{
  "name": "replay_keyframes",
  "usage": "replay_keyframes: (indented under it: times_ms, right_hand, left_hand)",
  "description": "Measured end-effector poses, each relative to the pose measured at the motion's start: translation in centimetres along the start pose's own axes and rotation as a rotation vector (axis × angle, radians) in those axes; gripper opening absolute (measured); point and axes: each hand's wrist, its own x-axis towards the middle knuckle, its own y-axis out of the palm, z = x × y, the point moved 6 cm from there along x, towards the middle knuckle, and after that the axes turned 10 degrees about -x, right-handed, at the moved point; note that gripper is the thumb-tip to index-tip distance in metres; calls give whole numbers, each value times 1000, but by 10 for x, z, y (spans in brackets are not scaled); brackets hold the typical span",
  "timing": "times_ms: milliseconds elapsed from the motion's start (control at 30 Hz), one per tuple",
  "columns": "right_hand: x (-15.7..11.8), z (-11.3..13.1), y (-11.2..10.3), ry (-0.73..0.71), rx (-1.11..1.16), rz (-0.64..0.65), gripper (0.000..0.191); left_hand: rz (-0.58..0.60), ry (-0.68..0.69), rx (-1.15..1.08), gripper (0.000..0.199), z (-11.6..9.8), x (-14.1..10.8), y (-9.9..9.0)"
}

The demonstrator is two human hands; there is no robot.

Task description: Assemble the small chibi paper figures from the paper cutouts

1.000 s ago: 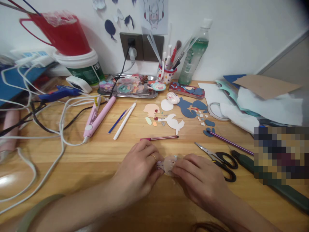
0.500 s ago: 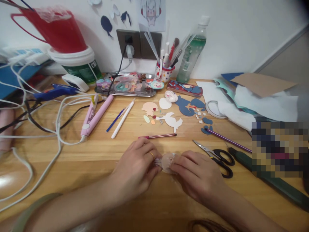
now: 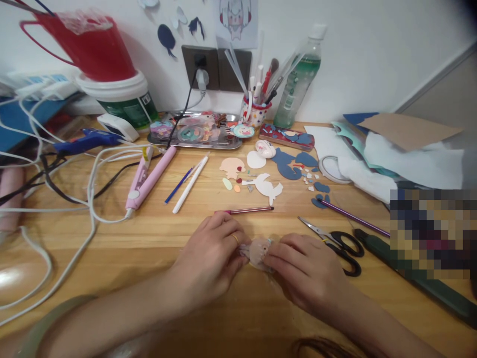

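Small pale piece [image 3: 257,254] is pinched between left hand [image 3: 212,258] and right hand [image 3: 309,266]. Beyond the grip, cut-outs [image 3: 267,187] lie loose, unjoined.

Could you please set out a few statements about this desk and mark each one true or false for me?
1. The left hand and the right hand both touch a small pale piece. True.
2. The scissors lie to the left of the left hand. False: the scissors lie close to the right hand.
3. The white-capped bottle stands to the right of the spotted cup. True.
4. The red jug rests directly on the tabletop. False: the red jug rests on a white-rimmed tub.
5. A gold ring is on the left hand. True.
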Motion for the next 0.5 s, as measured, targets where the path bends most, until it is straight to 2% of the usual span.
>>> replay_keyframes:
  times_ms: [233, 367, 500]
  right_hand:
    - [0, -4, -3, 10, 56, -27, 18]
    - [5, -19, -6, 168, 160, -82, 16]
    - [7, -27, -4, 282, 177, -56, 14]
  left_hand:
    - [24, 43, -41, 18, 5, 3, -4]
    - [112, 125, -92, 24, 7, 8, -4]
    - [68, 135, -122, 38, 5, 8, -10]
